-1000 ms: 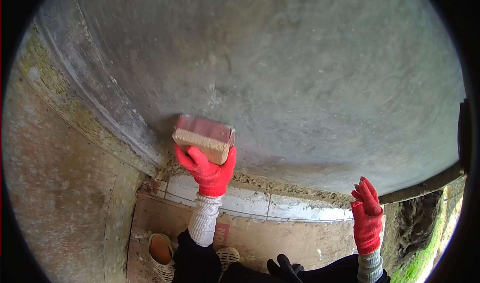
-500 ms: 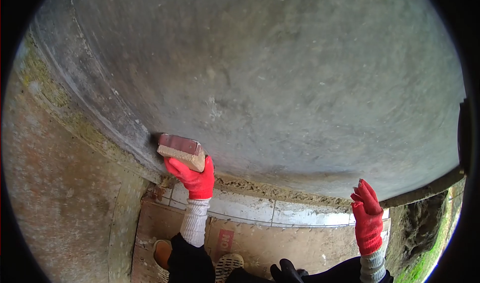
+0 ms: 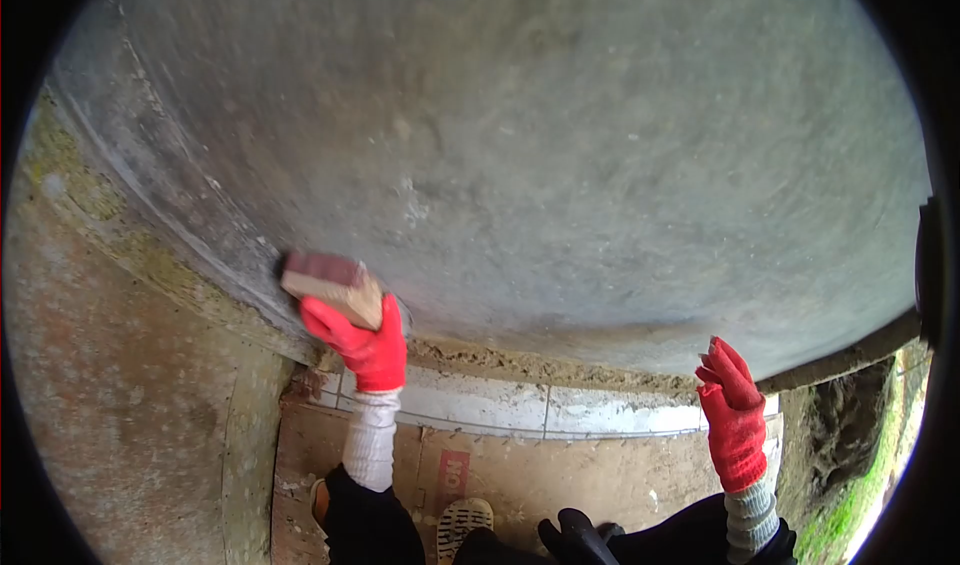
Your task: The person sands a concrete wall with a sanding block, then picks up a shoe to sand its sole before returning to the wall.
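My left hand [image 3: 358,343], in a red glove with a white ribbed cuff, is wrapped round a sanding block [image 3: 335,287]. The block is pale, wood-like material with a dark red abrasive sheet over its far side. It lies against the smooth grey concrete wall [image 3: 560,165], close to the left corner, and is blurred by motion. Lower right, my right hand [image 3: 735,415], also red-gloved, holds nothing; its fingers are extended and slightly bent, the tips overlapping the wall's lower edge in this view.
A stained brown wall [image 3: 140,365] adjoins on the left. Along the grey wall's foot runs a rough mortar ledge [image 3: 540,367] above white tiles [image 3: 600,410]. Flattened cardboard [image 3: 590,475] covers the floor under a patterned shoe [image 3: 463,527]. Green ground [image 3: 840,520] shows at far right.
My left hand has slid the sanding block left and slightly up over the wall. My right hand sits slightly higher in view, its fingers still extended.
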The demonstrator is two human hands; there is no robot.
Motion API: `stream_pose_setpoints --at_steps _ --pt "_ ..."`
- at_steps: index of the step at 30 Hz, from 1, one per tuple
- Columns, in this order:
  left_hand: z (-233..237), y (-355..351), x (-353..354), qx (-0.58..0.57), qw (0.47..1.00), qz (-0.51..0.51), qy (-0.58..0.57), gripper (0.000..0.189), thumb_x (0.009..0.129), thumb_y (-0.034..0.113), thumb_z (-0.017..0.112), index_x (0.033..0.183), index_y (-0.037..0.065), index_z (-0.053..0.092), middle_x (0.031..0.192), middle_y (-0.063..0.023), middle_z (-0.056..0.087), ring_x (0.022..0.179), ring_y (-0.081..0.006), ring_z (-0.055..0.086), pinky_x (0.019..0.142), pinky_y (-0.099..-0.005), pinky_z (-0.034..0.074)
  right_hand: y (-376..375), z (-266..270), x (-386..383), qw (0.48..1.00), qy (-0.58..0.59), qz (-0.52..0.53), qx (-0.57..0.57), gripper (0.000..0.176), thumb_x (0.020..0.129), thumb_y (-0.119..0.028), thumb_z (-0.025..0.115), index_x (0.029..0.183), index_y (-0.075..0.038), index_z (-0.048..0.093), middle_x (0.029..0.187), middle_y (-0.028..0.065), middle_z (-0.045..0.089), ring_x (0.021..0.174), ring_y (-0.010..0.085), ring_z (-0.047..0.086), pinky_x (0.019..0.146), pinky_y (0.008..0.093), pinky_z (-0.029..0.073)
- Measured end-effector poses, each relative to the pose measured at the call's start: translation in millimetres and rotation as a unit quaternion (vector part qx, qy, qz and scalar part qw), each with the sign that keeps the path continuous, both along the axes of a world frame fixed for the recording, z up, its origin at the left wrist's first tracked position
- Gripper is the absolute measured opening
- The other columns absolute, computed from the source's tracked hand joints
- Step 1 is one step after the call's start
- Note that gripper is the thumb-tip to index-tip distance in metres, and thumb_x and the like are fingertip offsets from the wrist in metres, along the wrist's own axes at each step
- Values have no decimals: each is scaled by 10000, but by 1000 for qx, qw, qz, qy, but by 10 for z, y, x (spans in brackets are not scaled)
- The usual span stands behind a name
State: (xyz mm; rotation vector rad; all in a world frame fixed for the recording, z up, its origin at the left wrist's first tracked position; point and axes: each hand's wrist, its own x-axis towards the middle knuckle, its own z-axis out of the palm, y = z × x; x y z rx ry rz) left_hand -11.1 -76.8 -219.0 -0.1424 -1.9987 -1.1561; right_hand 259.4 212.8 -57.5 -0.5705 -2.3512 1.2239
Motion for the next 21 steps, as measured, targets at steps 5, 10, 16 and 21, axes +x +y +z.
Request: stream_pose_setpoints --at_steps 5,10,16,21 --pt "373 -13 -92 -49 995 4 83 1053 708 92 740 1481 -11 32 1468 -247 138 1340 -391 243 1107 -476 235 -2 -62 -9 994 -6 41 101 435 829 65 579 1252 -38 570 1303 139 543 1038 224 615 873 313 507" --pt "-191 152 51 124 989 16 -82 1048 722 90 728 1489 9 19 1482 -245 125 1361 -404 217 1112 -496 227 -66 49 -18 1000 -2 -9 12 431 837 67 574 1257 -32 565 1304 136 541 1059 218 607 886 311 500" --pt "413 241 74 -67 991 5 117 1044 725 122 736 1494 20 38 1457 -244 156 1313 -416 270 1074 -516 257 -81 -15 2 989 1 37 143 432 792 90 609 1199 -52 597 1310 158 536 1064 247 607 834 319 526" --pt "-120 440 195 26 999 16 39 1079 689 115 754 1486 27 31 1432 -238 179 1301 -404 282 1080 -509 273 -63 50 -19 998 -5 -8 54 448 780 101 617 1203 -46 593 1306 150 541 1076 235 603 847 313 520"
